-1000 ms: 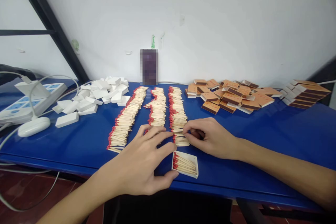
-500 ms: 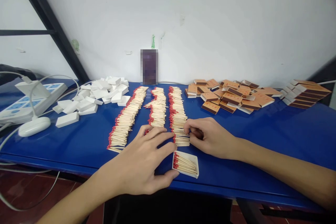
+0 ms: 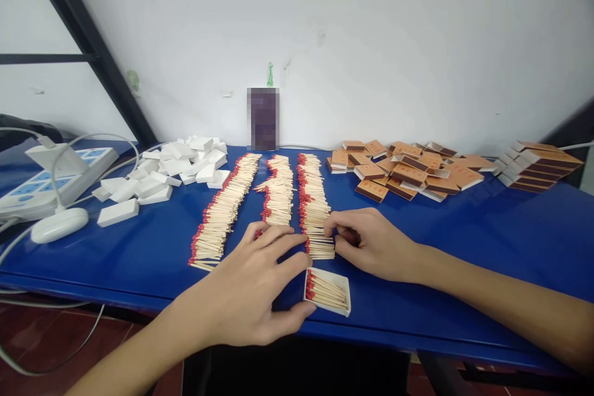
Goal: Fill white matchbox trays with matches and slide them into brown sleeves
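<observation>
Three long rows of red-tipped matches lie on a blue table. My left hand rests flat with spread fingers on the near end of the middle row, thumb beside a small white tray holding several matches. My right hand has its fingers curled and pinched at the near end of the right row of matches, touching the sticks there.
A heap of empty white trays lies at the back left, next to a power strip with cables. Orange and brown matchbox sleeves are piled at the back right, with a neat stack further right. A dark blurred object leans on the wall.
Hardly anything differs. My right hand's fingertips have closed in slightly on the near end of the right row; my left hand has stayed put.
</observation>
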### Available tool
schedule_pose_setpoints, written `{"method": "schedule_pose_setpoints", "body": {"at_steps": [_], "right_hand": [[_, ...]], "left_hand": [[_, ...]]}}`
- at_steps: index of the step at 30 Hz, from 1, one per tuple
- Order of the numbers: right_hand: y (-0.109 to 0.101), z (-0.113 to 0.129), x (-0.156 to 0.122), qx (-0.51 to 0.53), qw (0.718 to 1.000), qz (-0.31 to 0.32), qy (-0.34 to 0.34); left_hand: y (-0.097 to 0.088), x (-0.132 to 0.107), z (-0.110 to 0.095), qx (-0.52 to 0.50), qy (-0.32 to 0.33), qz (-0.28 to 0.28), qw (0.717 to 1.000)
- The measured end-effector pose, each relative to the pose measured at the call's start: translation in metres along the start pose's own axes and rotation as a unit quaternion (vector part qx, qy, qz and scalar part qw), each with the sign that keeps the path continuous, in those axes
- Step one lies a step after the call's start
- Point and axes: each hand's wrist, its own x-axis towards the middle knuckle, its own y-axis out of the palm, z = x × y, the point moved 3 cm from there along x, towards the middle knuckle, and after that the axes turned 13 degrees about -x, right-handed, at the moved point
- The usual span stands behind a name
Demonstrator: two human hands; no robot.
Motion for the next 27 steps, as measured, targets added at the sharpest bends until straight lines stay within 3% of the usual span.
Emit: {"method": "schedule_pose_setpoints", "body": {"at_steps": [27], "right_hand": [[-0.0013,-0.0007,0.0003,0.026,0.999,-0.023,-0.006]], "left_hand": [[0.0007,0.0,0.0004,0.013,0.002,0.004,1.0]]}}
